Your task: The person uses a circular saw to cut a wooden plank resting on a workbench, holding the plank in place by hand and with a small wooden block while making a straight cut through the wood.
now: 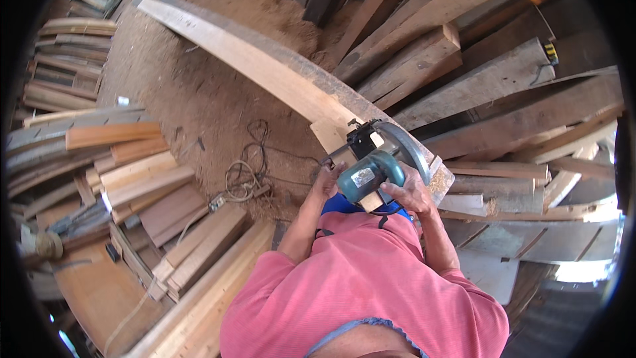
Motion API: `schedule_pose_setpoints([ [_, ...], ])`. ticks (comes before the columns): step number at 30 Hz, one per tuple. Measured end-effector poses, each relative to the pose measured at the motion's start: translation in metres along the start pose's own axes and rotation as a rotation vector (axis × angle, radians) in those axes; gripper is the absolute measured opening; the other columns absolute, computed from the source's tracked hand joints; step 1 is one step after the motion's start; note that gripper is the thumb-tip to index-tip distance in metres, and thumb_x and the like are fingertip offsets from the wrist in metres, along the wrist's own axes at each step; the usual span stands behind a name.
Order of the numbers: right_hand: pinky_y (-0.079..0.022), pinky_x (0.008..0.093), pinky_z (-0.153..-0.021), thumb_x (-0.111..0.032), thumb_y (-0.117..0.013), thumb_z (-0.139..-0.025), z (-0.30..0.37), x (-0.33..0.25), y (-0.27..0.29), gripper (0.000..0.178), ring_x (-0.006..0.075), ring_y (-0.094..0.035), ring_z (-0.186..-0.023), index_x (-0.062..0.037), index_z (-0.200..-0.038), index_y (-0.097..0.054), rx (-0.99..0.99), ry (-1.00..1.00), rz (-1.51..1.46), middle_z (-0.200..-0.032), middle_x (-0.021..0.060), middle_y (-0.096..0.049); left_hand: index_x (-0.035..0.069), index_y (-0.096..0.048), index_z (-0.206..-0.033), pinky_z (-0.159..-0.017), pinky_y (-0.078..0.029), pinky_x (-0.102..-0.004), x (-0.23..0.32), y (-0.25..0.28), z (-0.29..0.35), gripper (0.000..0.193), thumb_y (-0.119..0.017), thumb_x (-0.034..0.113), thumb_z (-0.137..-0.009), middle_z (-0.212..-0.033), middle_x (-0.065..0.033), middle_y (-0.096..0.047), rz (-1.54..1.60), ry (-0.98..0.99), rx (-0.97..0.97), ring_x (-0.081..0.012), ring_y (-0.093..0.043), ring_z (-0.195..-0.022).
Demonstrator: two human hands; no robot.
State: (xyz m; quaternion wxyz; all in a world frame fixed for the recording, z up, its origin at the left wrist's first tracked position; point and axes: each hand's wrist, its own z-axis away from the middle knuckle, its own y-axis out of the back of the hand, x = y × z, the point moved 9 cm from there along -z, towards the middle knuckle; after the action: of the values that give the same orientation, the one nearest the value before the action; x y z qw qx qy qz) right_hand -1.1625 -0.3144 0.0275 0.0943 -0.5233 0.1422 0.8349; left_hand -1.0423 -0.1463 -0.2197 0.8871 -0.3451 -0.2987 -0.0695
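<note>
So here's the setup, taking the middle of the view as the center of the clock face. The main thing is a green portable circular saw (371, 176), a bit off center toward 3 or 4 o'clock, right in front of someone in a pink shirt (371, 272) (shirt fills most of 5 to 6). The right hand (412, 192) is wrapped around the back of the saw, fingers closed on it. The left hand (326, 182) is curled up by the saw's 8 o'clock side, near a thin dark rod, but honestly I can't tell what it's pinching, if anything. The saw is at the near end of a long pale plank (265, 68) that runs off toward 10 or 11 o'clock, with a rough grey timber (361, 101) showing along its far edge. Shiny curved guard is on the saw's 2 o'clock side. Over at 9 o'clock there's a loose coil of cable (226, 176) on the dirt floor (159, 66). Chunky old beams (424, 16) are heaped up around 1 to 2, and a messy stack of cut boards (149, 182) sits further out at 8 to 9, with a flat orange-brown panel (86, 292) at about 8.
</note>
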Motion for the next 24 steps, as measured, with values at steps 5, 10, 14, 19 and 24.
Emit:
schedule_pose_setpoints([
  [5, -0.049, 0.0331, -0.074, -0.026, -0.075, -0.086, -0.002, 0.025, 0.004, 0.040, 0.0144, -0.058, -0.077, 0.0010, -0.114, -0.064, -0.219, 0.058, 0.042, -0.086, 0.0055, -0.063, 0.004, -0.045, -0.136, -0.084, -0.059, -0.0351, -0.043, 0.018, 0.011, 0.045, -0.067, 0.008, -0.097, -0.118, -0.0088, -0.062, 0.145, -0.076, 0.138, -0.0178, -0.064, -0.100],
  [10, -0.051, 0.0407, -0.079, -0.025, -0.072, -0.086, -0.007, 0.041, 0.014, 0.043, 0.0252, -0.064, -0.082, 0.0024, -0.118, -0.063, -0.133, 0.094, 0.206, -0.091, 0.0148, -0.067, 0.000, -0.035, -0.150, -0.101, -0.051, -0.0433, -0.085, 0.004, 0.017, 0.066, -0.070, 0.012, -0.095, -0.143, -0.0175, -0.049, 0.263, -0.048, 0.155, -0.0259, -0.053, -0.127],
  [14, -0.051, 0.0455, -0.084, -0.023, -0.072, -0.084, -0.007, 0.063, 0.019, 0.044, 0.0353, -0.066, -0.088, 0.0016, -0.119, -0.063, -0.107, 0.060, 0.264, -0.095, 0.0215, -0.068, 0.000, -0.027, -0.154, -0.100, -0.053, -0.0428, -0.110, 0.016, 0.007, 0.074, -0.070, 0.013, -0.096, -0.149, -0.0194, -0.044, 0.199, 0.031, 0.266, -0.0279, -0.053, -0.128],
  [19, -0.051, 0.0451, -0.083, -0.021, -0.071, -0.083, -0.012, 0.069, 0.024, 0.041, 0.0369, -0.066, -0.086, 0.0011, -0.117, -0.063, -0.106, 0.019, 0.333, -0.091, 0.0214, -0.068, -0.002, -0.031, -0.152, -0.086, -0.059, -0.0394, -0.132, 0.017, 0.001, 0.068, -0.069, 0.016, -0.098, -0.144, -0.0196, -0.048, 0.133, 0.104, 0.404, -0.0272, -0.058, -0.120],
  [24, -0.052, 0.0465, -0.086, -0.020, -0.071, -0.083, -0.013, 0.088, 0.031, 0.041, 0.0391, -0.068, -0.091, -0.0015, -0.119, -0.064, -0.126, -0.023, 0.363, -0.095, 0.0235, -0.069, 0.000, -0.045, -0.140, -0.068, -0.059, -0.0370, -0.139, 0.022, -0.004, 0.051, -0.068, 0.018, -0.098, -0.116, -0.0133, -0.062, 0.066, 0.153, 0.427, -0.0208, -0.065, -0.091],
])
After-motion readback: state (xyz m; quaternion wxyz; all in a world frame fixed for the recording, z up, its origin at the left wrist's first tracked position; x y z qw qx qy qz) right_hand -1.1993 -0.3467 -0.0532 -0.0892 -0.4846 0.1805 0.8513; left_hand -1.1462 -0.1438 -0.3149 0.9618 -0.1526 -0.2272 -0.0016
